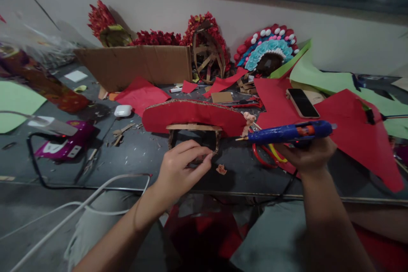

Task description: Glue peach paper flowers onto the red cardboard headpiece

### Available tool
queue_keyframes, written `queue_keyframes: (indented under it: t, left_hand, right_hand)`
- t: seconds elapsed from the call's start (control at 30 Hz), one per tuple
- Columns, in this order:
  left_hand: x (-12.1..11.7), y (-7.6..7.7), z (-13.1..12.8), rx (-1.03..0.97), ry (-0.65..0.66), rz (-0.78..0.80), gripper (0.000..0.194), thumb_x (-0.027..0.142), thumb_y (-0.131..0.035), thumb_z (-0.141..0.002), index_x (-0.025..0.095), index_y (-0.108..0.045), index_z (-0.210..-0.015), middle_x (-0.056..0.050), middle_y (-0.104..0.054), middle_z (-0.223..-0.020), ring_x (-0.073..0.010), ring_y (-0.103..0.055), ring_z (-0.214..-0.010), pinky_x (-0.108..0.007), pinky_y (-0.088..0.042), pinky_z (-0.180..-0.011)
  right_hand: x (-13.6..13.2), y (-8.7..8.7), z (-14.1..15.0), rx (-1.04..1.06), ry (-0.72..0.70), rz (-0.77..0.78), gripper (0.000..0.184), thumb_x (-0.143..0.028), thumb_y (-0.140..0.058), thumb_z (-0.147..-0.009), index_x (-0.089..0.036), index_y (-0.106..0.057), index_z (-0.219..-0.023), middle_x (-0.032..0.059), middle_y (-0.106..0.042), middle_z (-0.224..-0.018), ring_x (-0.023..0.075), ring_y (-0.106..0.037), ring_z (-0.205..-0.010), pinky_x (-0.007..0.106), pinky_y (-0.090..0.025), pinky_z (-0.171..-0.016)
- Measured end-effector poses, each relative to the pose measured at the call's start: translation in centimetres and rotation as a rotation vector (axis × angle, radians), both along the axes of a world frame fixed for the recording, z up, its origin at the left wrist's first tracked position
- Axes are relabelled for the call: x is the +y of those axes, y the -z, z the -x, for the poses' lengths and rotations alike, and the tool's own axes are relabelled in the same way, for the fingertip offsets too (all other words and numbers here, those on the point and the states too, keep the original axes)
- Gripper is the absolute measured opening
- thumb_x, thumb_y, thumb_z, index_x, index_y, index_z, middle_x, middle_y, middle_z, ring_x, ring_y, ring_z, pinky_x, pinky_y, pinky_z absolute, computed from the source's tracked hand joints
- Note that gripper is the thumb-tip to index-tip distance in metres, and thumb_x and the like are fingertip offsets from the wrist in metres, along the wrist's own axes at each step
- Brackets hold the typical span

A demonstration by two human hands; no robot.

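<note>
A curved red-faced cardboard piece (194, 112) stands on the dark table, with a bare cardboard band (218, 140) forming a loop at its front. My left hand (186, 165) is closed at the near right corner of that band, thumb and index finger pinched on its edge. In my right hand (310, 153) is a blue hot glue gun (287, 131), its nozzle pointing left toward the red piece's right end. A peach-coloured crumpled clump (249, 121) sits by that end, near the nozzle. A small peach ruffled scrap (221, 169) lies right of my left hand.
Red-handled scissors (263, 157) lie under the glue gun. Around them are red paper (357, 131), a phone (304, 103), an earbud case (123, 111) and a purple power strip (68, 140). Behind stand a cardboard sheet (137, 64) and a decorated headdress (270, 49). White cables (86, 199) cross the front left edge.
</note>
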State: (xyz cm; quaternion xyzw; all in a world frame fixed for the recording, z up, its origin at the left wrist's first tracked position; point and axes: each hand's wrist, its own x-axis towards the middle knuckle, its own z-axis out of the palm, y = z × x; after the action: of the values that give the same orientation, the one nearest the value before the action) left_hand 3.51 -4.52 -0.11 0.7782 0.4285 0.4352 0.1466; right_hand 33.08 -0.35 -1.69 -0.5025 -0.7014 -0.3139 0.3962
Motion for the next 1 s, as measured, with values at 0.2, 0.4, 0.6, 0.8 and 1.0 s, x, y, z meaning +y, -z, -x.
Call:
queue_keyframes:
  t: [0.2,0.4,0.6,0.8,1.0]
  left_hand:
    - [-0.2,-0.3,1.0,0.059,-0.055,0.011,0.006,0.014,-0.06,-0.078,0.015,-0.066,-0.076,-0.001,-0.064,-0.07,-0.0073,-0.056,-0.058,-0.016,-0.045,-0.056]
    - [-0.6,-0.3,3.0,0.103,-0.172,0.009,0.006,0.018,-0.06,-0.078,0.017,-0.066,-0.077,0.002,-0.061,-0.066,-0.007,-0.052,-0.054,-0.018,-0.043,-0.054]
    - [-0.5,-0.5,6.7,0.184,-0.308,0.03,0.006,0.021,-0.06,-0.079,0.019,-0.065,-0.077,0.002,-0.062,-0.07,-0.0084,-0.053,-0.057,-0.02,-0.041,-0.052]
    - [0.5,-0.2,10.6,0.42,-0.57,0.098,0.014,0.026,-0.059,-0.077,0.016,-0.068,-0.079,-0.002,-0.065,-0.074,-0.0124,-0.055,-0.059,-0.024,-0.042,-0.057]
    - [0.7,-0.1,11.6,0.498,-0.71,0.228,0.017,0.028,-0.056,-0.079,0.018,-0.068,-0.085,-0.001,-0.068,-0.075,-0.0126,-0.055,-0.055,-0.023,-0.037,-0.052]
  right_hand:
    - [0.6,0.2,-0.9,0.329,0.249,0.116,0.055,-0.062,-0.061,-0.055,-0.013,-0.06,-0.081,0.0037,-0.054,-0.057,0.0214,-0.056,-0.05,0.035,-0.047,-0.052]
    - [1.5,-0.8,-1.1,0.568,0.293,0.143,0.05,-0.054,-0.066,-0.058,-0.013,-0.058,-0.087,0.0043,-0.055,-0.068,0.019,-0.054,-0.062,0.034,-0.046,-0.064]
    - [2.3,0.0,-2.6,0.788,0.279,0.263,0.043,-0.053,-0.066,-0.06,-0.016,-0.054,-0.08,0.0014,-0.054,-0.07,0.0166,-0.051,-0.064,0.031,-0.043,-0.065]
    - [2.8,0.9,-3.4,0.788,0.35,0.41,0.037,-0.049,-0.065,-0.061,-0.018,-0.053,-0.077,0.0007,-0.052,-0.067,0.0165,-0.049,-0.062,0.03,-0.039,-0.061]
    - [2.9,1.0,-3.4,0.767,0.359,0.476,0.033,-0.045,-0.067,-0.061,-0.019,-0.05,-0.071,-0.0015,-0.049,-0.062,0.014,-0.044,-0.058,0.028,-0.036,-0.059]
